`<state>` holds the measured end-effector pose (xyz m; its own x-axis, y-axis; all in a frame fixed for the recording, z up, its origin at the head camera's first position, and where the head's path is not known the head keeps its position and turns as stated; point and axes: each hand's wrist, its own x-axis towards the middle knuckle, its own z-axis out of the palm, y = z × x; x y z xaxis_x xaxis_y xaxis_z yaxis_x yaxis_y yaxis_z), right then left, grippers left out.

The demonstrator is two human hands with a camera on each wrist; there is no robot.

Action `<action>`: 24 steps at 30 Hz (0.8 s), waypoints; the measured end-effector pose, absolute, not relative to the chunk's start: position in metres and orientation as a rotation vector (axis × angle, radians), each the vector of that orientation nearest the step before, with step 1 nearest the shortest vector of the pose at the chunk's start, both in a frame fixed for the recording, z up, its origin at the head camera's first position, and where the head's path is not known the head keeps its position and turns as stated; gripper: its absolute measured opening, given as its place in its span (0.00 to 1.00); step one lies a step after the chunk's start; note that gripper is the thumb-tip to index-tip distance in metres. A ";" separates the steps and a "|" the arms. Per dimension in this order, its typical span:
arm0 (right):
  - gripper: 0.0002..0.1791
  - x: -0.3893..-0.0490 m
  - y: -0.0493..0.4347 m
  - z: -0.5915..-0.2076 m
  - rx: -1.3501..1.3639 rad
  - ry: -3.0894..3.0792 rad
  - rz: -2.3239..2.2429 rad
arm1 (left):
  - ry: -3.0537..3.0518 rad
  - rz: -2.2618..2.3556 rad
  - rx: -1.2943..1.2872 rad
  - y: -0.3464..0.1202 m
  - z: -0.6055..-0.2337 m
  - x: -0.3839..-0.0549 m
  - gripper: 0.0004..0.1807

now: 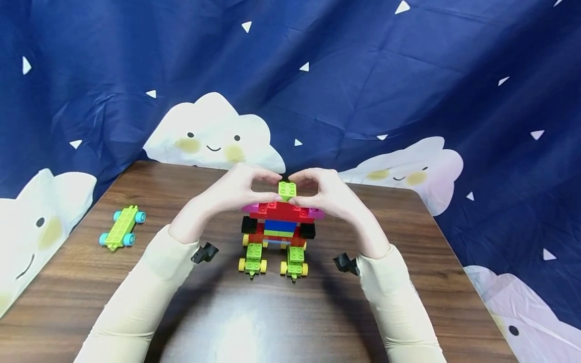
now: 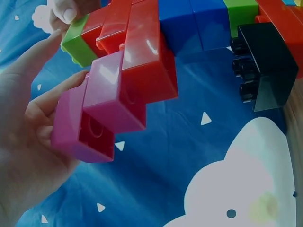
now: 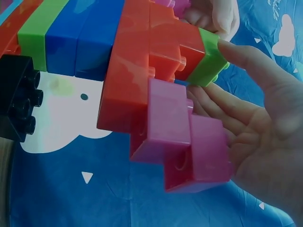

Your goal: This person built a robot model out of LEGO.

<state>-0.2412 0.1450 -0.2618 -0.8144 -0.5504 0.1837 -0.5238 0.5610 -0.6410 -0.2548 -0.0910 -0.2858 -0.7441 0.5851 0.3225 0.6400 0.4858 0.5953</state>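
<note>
A robot-like figure of toy building bricks stands on the table, topped by a lime green brick [image 1: 287, 189]. My left hand [image 1: 236, 187] holds that brick from the left, thumb in front and fingers behind. From the other side my right hand [image 1: 328, 191] pinches it the same way; the right thumb [image 3: 251, 59] lies against its face. Below it come red bricks [image 1: 282, 212], with pink bricks [image 2: 102, 104] stepping out as shoulders under the hands. Blue bricks [image 1: 280, 225] form the middle, and black bricks [image 1: 249, 225] jut out at both sides. Lime wheeled bases [image 1: 253, 259] serve as feet.
A separate lime wheeled base [image 1: 121, 227] with light blue wheels lies on the left of the wooden table [image 1: 363, 312]. Behind the table hangs a dark blue cloth [image 1: 317, 101] with clouds and white triangles. Black wrist mounts [image 1: 205, 252] sit at both cuffs.
</note>
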 end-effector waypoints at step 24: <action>0.17 -0.218 0.157 -0.273 -1.143 2.989 -1.564 | -2.139 -1.194 -1.060 -0.106 -0.296 -0.237 0.15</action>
<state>-0.2182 0.1571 -0.2728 -0.7160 -0.3360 0.6119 -0.6943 0.4342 -0.5740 -0.2374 -0.1061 -0.2960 -0.5922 0.3983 0.7005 0.8053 0.3232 0.4971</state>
